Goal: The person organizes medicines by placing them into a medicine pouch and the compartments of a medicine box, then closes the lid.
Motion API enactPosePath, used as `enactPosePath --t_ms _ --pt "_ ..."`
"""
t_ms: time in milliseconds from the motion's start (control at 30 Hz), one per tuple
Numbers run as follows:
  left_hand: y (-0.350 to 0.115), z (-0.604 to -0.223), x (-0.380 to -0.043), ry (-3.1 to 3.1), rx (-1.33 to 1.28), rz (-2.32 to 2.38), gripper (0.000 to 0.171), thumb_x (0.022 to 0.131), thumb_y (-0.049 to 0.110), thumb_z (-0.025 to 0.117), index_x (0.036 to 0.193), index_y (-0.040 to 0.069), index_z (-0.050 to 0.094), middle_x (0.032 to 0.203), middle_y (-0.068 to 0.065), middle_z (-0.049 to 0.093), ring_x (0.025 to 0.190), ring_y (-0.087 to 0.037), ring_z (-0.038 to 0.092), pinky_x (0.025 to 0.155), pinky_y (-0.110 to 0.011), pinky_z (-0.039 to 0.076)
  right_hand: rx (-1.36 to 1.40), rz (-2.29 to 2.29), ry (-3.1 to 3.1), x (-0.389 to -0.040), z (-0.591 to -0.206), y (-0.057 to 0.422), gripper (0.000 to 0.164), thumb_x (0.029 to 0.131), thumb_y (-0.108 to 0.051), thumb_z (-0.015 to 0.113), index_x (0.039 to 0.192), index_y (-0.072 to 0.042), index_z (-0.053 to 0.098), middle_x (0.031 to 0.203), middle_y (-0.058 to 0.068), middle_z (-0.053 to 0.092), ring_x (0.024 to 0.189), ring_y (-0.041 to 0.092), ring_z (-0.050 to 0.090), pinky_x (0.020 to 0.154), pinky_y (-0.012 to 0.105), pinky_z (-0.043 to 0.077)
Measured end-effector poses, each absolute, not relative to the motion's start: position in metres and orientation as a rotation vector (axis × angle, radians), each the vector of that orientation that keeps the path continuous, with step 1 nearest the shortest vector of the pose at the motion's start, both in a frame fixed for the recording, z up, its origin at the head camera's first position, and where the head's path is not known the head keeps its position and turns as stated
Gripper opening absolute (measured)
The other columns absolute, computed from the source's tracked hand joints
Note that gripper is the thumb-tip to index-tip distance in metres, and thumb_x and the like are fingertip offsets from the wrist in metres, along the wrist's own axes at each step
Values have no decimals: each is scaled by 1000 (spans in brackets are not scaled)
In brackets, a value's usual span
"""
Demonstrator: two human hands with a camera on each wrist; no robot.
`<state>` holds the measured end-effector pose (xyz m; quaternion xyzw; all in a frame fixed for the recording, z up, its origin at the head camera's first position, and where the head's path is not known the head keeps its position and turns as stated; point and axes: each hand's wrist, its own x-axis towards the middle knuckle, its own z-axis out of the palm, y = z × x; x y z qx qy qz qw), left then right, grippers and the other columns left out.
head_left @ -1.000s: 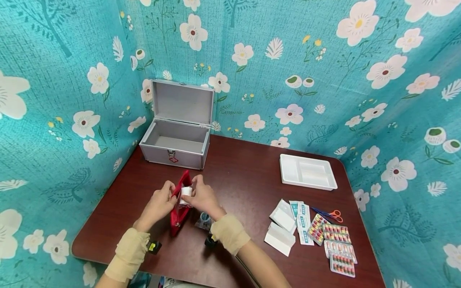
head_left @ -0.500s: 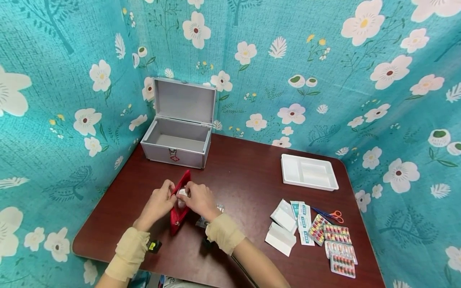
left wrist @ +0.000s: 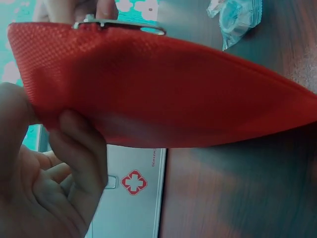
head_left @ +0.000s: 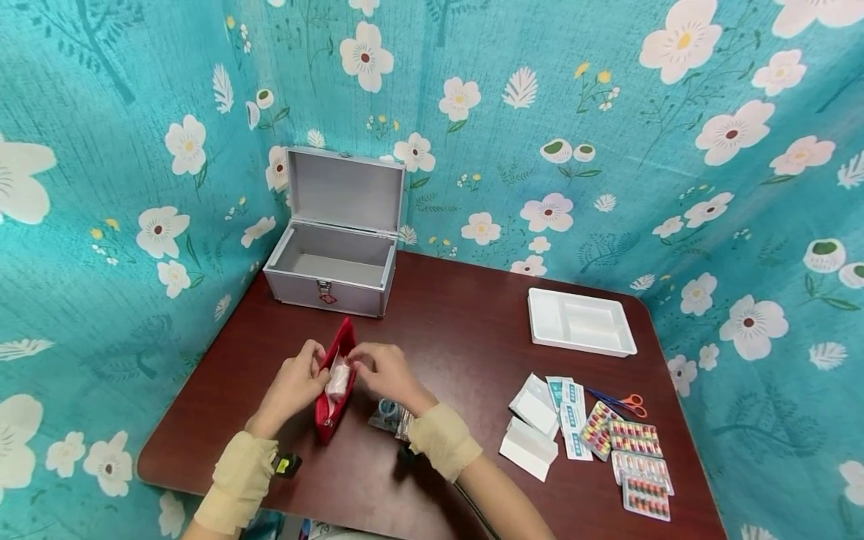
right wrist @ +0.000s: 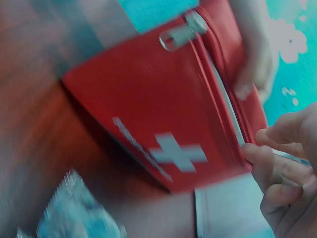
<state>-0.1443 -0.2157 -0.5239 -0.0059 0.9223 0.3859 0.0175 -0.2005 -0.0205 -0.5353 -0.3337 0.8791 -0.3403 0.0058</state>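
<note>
A red zip pouch (head_left: 327, 420) with a white cross is held upright over the near left of the table, its mouth parted. My left hand (head_left: 297, 381) pinches one side of the pouch between thumb and fingers, as the left wrist view shows on the red fabric (left wrist: 148, 94). Inside the mouth sits a white bandage roll (head_left: 339, 379) in clear wrap. My right hand (head_left: 390, 375) pinches the opposite rim, fingertips at the zip edge in the right wrist view, where the white cross (right wrist: 177, 152) faces the camera. A tape roll in a clear packet (head_left: 386, 415) lies beside the pouch.
A silver case (head_left: 329, 294) with raised lid stands behind the pouch. To the right are a white divided tray (head_left: 550, 322), white card boxes (head_left: 529, 448), paper sachets (head_left: 574, 427), orange-handled scissors (head_left: 633, 405) and several capsule blister packs (head_left: 634, 438).
The right hand pushed the bandage roll down into the pouch and let go of it. Its fingers then moved to the pouch's right rim. The left hand kept its grip.
</note>
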Motion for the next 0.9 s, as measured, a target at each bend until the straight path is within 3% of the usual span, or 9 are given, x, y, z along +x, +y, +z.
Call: enactPosePath --t_ms 167,267,433,600,800,900 --pt "-214 -522 -136 2821 -34 1161 41 84 8 68 117 6 45 74 -6 55 58 -15 47 53 -28 42 -1039 -1106 2782 -209 -548 15 22 89 -9 68 111 -9 70 103 6 74 62 6 59 65 19 49" --pt "-213 -520 -132 2799 -47 1126 48 82 10 71 121 6 44 78 -6 57 61 -16 49 56 -28 43 -992 -1051 2742 -211 -558 36 30 88 -9 70 117 -4 66 109 14 71 81 21 69 79 32 57" --pt "-212 -516 -126 2769 -63 1117 52 82 11 72 124 6 41 83 -10 58 63 -16 50 58 -28 46 -871 -767 2662 -201 -569 63 56 85 -22 80 133 -7 57 125 20 60 112 35 60 95 50 53" --pt "-211 -517 -124 2760 -106 1117 45 86 12 69 121 4 43 79 -8 56 61 -16 49 55 -28 44 -816 -589 2659 -194 -583 72 64 76 -28 87 132 -16 58 121 12 53 109 27 54 89 43 53" --pt "-211 -520 -121 2736 -139 1123 36 88 15 66 115 5 44 73 -5 52 59 -16 47 53 -28 42 -801 -519 2663 -191 -594 76 54 74 -30 88 122 -25 64 114 5 48 101 20 49 74 32 49" --pt "-212 -520 -121 2744 -134 1127 35 89 15 65 115 5 45 73 -6 52 59 -15 47 53 -27 41 -857 -469 2686 -193 -595 77 45 72 -31 88 110 -25 65 110 4 47 99 19 47 72 29 47"
